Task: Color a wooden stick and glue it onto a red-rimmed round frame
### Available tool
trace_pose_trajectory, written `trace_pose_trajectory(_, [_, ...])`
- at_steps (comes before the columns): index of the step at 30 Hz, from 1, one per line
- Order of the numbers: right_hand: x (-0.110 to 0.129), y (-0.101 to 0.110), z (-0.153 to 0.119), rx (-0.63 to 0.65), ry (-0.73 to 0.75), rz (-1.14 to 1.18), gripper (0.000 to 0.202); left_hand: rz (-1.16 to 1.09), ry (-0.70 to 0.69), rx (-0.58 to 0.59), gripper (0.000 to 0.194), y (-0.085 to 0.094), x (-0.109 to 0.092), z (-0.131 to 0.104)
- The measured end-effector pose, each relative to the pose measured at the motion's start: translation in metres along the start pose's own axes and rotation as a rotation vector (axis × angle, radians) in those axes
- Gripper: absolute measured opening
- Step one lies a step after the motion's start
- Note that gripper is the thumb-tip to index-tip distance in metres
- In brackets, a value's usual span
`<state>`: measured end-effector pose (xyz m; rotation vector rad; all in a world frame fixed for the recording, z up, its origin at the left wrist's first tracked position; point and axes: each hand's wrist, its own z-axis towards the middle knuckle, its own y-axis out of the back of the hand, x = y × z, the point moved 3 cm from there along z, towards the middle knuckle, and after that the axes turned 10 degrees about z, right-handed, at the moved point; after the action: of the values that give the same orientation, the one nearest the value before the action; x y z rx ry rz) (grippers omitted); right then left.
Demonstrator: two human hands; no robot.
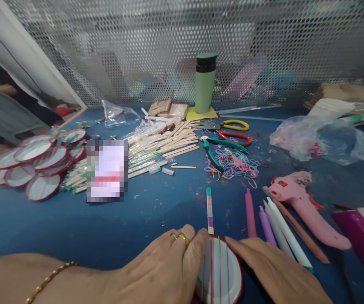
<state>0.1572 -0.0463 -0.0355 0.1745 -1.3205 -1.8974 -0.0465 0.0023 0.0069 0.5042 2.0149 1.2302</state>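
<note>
At the bottom centre lies a round white lid with a red rim. Red, yellow and purple bands run lengthwise across it. A craft stick with a teal tip and purple marks extends from its far rim. My left hand, with gold rings, closes on the lid's left side, its thumb and fingers near the stick's base. Along the right rim, my right hand presses its fingertips to the lid; its lower fingers are hidden. Both hands appear to grip the lid between them.
Red-rimmed lids pile up at left beside a blurred phone-like object. Craft sticks, pliers and rubber bands lie ahead. A green tumbler stands behind. Markers and a pink glue gun lie right.
</note>
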Motion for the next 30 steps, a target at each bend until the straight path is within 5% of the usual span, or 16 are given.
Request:
trace_pose_trajectory(7, [0.010, 0.010, 0.017, -0.059, -0.034, 0.029, 0.043, -0.038, 0.105, 0.102, 0.059, 0.016, -0.006, 0.008])
trace_pose_trajectory(17, [0.019, 0.007, 0.015, -0.029, -0.028, -0.033, 0.043, -0.034, 0.062, -0.032, 0.057, 0.003, -0.005, -0.001])
trace_pose_trajectory(30, [0.015, 0.005, 0.014, -0.058, -0.020, -0.095, 0.046, -0.071, 0.087, -0.063, 0.058, 0.008, -0.001, 0.005])
